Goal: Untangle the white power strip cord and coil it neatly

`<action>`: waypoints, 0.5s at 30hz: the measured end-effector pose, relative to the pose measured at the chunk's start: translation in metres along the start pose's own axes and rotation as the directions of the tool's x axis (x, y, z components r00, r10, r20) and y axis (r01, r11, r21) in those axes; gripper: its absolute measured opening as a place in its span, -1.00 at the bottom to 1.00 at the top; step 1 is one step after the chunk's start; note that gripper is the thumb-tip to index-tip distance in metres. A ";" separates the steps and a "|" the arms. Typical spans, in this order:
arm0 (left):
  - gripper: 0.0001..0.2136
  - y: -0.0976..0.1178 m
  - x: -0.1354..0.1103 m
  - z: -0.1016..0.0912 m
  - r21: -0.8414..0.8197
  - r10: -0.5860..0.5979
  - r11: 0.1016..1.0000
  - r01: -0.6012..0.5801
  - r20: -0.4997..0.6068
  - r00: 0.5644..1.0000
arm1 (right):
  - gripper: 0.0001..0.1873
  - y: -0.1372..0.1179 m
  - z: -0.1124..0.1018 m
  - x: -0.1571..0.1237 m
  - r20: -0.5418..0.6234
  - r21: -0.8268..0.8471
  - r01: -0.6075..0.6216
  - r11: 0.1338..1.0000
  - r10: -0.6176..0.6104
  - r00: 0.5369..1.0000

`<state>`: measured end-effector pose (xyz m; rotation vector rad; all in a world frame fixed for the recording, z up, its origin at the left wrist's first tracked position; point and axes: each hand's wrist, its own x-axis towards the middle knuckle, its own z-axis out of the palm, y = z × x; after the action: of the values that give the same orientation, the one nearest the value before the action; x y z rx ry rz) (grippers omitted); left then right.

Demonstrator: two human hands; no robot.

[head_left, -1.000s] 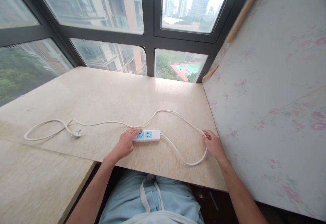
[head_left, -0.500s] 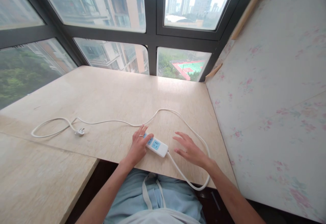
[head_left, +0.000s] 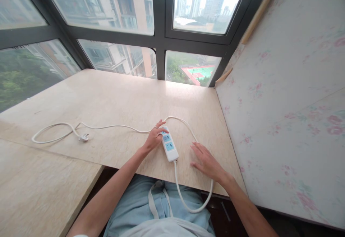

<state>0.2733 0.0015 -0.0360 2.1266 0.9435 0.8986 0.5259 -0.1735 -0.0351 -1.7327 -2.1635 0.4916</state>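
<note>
A white power strip [head_left: 171,155] with blue socket faces lies on the stone-patterned ledge, its cord end toward me. My left hand [head_left: 156,136] grips its far end, thumb and fingers over the top sockets. To the right of the strip, my right hand [head_left: 204,161] rests with fingers stretched out, holding nothing, and covers part of the white cord [head_left: 185,122]. From the strip's near end the cord loops down past the ledge's edge, comes back under my right hand and runs behind the strip to the left. Its plug [head_left: 84,137] lies on the ledge at the left.
The ledge [head_left: 121,97] meets dark-framed windows [head_left: 160,32] at the back. A flowered wall [head_left: 283,122] bounds it on the right. At the near left, another stone-patterned surface [head_left: 40,186] borders the ledge, with a dark gap beside it.
My left hand has turned the power strip so its far end swung away and right. The near cord loop has shifted left and lower. My right hand has moved slightly right and down.
</note>
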 end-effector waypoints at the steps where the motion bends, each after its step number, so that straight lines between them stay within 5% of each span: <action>1: -0.74 0.008 -0.003 0.002 0.017 -0.056 0.998 0.057 -0.075 0.996 | -0.39 0.007 0.000 -0.001 -0.089 -0.024 -0.025 0.999 0.023 0.996; 3: -0.70 0.026 -0.015 0.011 0.080 -0.144 0.983 0.166 -0.228 0.963 | -0.49 0.020 -0.002 -0.002 -0.231 -0.048 -0.086 0.995 0.072 0.970; 6: -0.31 0.047 -0.034 0.033 0.186 -0.236 0.935 0.301 -0.306 0.922 | -0.62 0.032 -0.008 0.004 -0.286 -0.041 -0.190 0.981 0.170 0.943; 11: -0.09 0.050 -0.042 0.068 0.250 -0.328 0.891 0.378 -0.221 0.919 | -0.74 0.043 -0.018 0.039 -0.197 -0.035 -0.310 0.950 0.298 0.934; 15: -0.07 0.040 -0.029 0.063 0.197 -0.270 0.945 0.262 0.017 0.963 | -0.74 0.055 -0.026 0.075 -0.251 -0.103 -0.406 0.908 0.372 0.894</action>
<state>0.3223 -0.0599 -0.0507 2.0999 1.3047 0.6443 0.5691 -0.0877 -0.0344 -2.2060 -1.7366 0.2075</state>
